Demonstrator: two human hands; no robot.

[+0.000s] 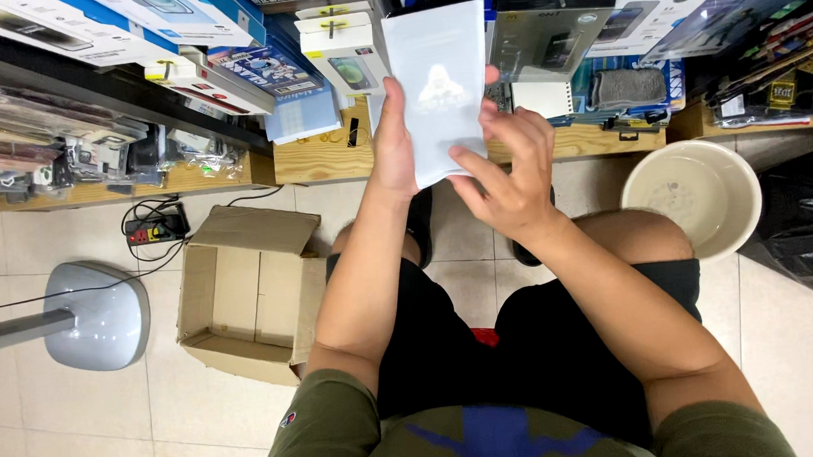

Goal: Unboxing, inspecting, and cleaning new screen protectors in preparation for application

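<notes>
A flat white packet [437,76] with a pale figure printed on it is held upright in front of me, above my knees. My left hand [392,145] grips its left edge, thumb on the front. My right hand [508,170] touches its lower right corner, fingers curled against the packet. I am seated, with black shorts and bare forearms in view below.
An open cardboard box [241,295] lies on the tiled floor at left. A grey fan base [97,313] and a power strip [155,230] sit further left. A round cream basin [691,197] and black plastic bag [811,223] stand at right. Wooden shelves [327,158] with boxed goods run ahead.
</notes>
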